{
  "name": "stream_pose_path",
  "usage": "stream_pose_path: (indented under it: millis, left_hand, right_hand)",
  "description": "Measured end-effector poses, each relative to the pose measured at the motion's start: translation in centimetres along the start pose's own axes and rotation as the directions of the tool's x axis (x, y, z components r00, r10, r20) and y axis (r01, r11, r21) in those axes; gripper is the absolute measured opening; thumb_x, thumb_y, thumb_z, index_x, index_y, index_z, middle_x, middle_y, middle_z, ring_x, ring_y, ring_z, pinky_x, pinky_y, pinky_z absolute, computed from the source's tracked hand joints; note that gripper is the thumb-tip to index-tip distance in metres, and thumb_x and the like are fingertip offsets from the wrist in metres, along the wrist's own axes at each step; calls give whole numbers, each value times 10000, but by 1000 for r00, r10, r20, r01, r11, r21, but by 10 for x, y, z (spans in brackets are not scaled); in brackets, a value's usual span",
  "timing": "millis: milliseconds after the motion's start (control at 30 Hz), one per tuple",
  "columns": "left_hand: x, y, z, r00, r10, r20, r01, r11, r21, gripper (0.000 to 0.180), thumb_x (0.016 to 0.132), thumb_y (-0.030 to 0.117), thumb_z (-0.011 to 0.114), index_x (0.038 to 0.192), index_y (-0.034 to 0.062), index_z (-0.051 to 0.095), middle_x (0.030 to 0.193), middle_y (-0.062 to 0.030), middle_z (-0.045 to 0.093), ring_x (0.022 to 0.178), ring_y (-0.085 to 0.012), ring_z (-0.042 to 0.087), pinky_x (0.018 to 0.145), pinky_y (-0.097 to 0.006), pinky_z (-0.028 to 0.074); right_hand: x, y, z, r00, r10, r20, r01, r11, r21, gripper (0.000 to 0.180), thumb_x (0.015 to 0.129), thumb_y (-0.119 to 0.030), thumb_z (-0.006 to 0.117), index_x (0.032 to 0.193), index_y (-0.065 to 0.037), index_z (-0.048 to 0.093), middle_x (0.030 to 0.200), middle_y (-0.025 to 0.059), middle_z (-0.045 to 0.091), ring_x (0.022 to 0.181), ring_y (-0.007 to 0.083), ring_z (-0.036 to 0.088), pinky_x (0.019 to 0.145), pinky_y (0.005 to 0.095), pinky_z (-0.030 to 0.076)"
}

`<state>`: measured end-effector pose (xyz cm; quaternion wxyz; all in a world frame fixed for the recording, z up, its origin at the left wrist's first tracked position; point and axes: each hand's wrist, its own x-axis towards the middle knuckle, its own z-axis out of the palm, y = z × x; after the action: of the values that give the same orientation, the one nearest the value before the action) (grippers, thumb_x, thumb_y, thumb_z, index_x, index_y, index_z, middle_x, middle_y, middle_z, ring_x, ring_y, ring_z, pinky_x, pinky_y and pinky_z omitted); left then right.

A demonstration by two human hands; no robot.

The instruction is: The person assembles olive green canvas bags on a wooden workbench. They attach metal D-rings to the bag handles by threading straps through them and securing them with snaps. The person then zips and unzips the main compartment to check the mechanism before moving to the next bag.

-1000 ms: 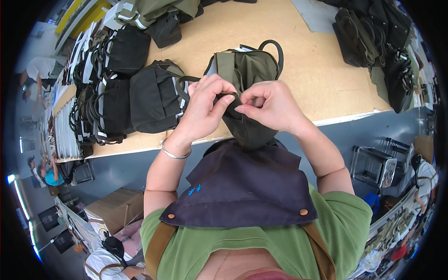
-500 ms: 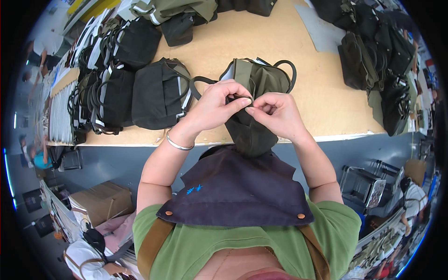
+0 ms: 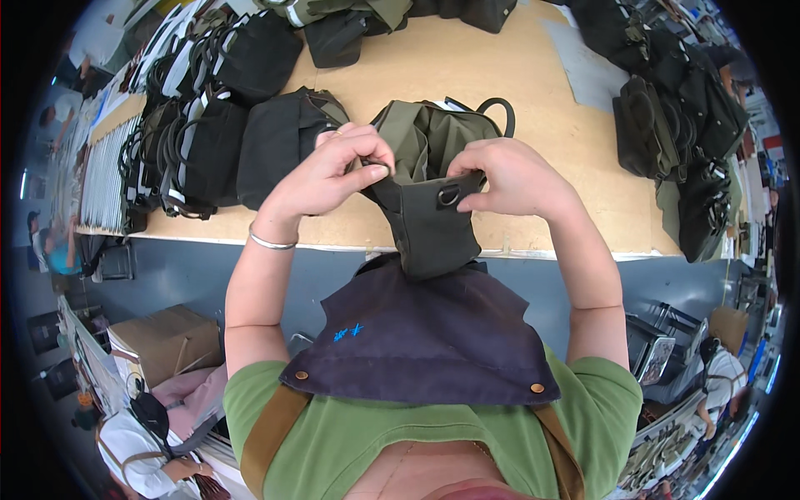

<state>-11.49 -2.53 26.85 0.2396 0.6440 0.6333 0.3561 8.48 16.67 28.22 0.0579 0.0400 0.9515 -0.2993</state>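
Tan table, open dark bag (olive fabric inside), rim in both hands.

A bag workshop: piles of dark bags on a broad worktable, several people around.

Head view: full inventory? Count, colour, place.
Open fabric bag: one, dark olive, centre
Round metal ring: one, silver, bag front
Other fabric bags: many, black or olive, left, right, top
Flat worktable: one, tan, under bags
Stacked thin sheets: many, white, left
Flat sheet: one, grey, upper right
Cardboard box: one, brown, lower left
Metal stools: count unclear, silver, right
People: several, mostly white tops, edges
Bib apron: one, dark purple, lower centre
Shirt: one, green, bottom
Bangle: one, silver, left wrist
Left hand, right hand: two, bare, gripping open bag
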Motion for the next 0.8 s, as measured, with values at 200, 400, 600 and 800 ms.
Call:
stream_pose_path:
  millis: [200,400,600,800]
  left_hand:
    - [-9,45,15,967,95,-235,55,827,560,226,728,113,733,934,138,643,1175,26,627,1140,-202,533,971,-424,275]
    - [-5,31,44,988,4,-152,48,940,339,211,754,194,759,949,122,719,752,-14,623,874,-164,564,972,-411,269]
    - [-3,27,40,984,-61,-165,92,978,189,81,785,159,736,842,102,736,661,-6,593,812,-161,552,947,-398,265]
    - [-1,28,37,987,-20,-157,57,970,237,51,803,128,714,850,109,722,677,9,600,796,-168,538,925,-394,267]
  right_hand:
    - [19,-9,3,999,-24,25,23,1000,19,172,677,-65,732,820,-23,645,843,111,658,799,304,628,700,385,498]
    - [18,-3,-9,990,-75,115,41,961,273,175,737,15,691,909,-13,678,787,65,605,699,162,590,618,286,469]
    - [21,5,-10,983,-101,156,39,933,357,120,825,-1,643,943,0,670,794,57,580,686,138,545,608,267,440]
    - [20,2,-5,979,-179,93,144,944,297,80,867,-40,598,922,-9,646,846,106,628,769,252,606,681,333,477]
